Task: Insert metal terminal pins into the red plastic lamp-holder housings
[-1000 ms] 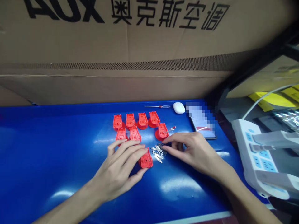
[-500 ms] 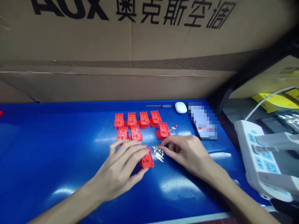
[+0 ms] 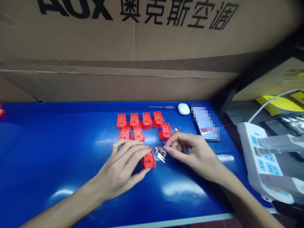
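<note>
A big brown cardboard box (image 3: 142,44) with black lettering, AUX and Chinese characters, fills the background. In front of it lies a shiny blue table (image 3: 71,142). Off its right side is a white power strip (image 3: 269,160) with plugs in it, and yellow packaging (image 3: 280,106) lies farther back.

Two bare hands reach in from below. The left hand (image 3: 123,164) grips a red plastic part (image 3: 149,160) on the table near the center, thumb at the near edge and fingers over its far left side. The right hand (image 3: 192,152) is just to the right, thumb and index fingertips close together at a small pile; whether they pinch a piece, I cannot tell.

A phone (image 3: 206,125), its screen partly blurred out, lies beyond the right hand. Seven more red parts (image 3: 146,120) stand behind the held one: four in a back row, two in front of these at left, one at right with a thin rod (image 3: 176,129) sticking out. Behind them are a rounded white case (image 3: 183,109) and a slim screwdriver (image 3: 167,107). Smallest are the metal pieces (image 3: 161,157), piled between the held part and the right hand.
</note>
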`<state>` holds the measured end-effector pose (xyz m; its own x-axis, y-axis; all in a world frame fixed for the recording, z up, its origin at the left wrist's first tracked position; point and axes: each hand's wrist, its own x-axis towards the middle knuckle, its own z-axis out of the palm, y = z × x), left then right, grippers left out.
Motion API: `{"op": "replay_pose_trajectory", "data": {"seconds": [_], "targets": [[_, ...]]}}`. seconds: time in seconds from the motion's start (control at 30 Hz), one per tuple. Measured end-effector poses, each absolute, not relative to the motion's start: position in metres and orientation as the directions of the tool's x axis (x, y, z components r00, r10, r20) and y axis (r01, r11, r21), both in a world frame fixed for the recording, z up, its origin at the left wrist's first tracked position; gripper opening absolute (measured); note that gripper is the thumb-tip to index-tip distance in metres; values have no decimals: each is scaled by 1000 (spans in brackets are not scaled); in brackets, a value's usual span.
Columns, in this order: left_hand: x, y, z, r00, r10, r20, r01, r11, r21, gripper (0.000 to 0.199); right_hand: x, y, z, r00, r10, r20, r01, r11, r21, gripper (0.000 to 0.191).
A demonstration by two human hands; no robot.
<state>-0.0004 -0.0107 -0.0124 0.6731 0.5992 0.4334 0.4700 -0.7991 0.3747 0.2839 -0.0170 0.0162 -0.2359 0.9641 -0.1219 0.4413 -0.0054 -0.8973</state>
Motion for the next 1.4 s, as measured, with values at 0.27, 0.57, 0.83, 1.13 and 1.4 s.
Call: {"op": "replay_pose_trajectory", "data": {"seconds": [0.27,0.57,0.83,1.13,1.4], "targets": [[-2,-11,-13,678,605,418,482,-795,369,45,287,-17,17,-232,969,-83,550,61,-833,16],[-2,-11,-13,680,612,404,468,-786,403,44,288,-18,7,-189,977,-101,415,-14,-910,24],[-2,-10,-11,676,611,413,465,-788,404,44,281,-22,15,-304,947,-101,454,50,-890,21],[-3,-12,-13,671,626,397,458,-771,443,46,262,-39,9,-287,954,-88,130,-52,-990,12],[-3,-10,-15,673,622,400,449,-773,447,44,252,-40,-2,-247,969,-12,116,17,-993,15]]}}
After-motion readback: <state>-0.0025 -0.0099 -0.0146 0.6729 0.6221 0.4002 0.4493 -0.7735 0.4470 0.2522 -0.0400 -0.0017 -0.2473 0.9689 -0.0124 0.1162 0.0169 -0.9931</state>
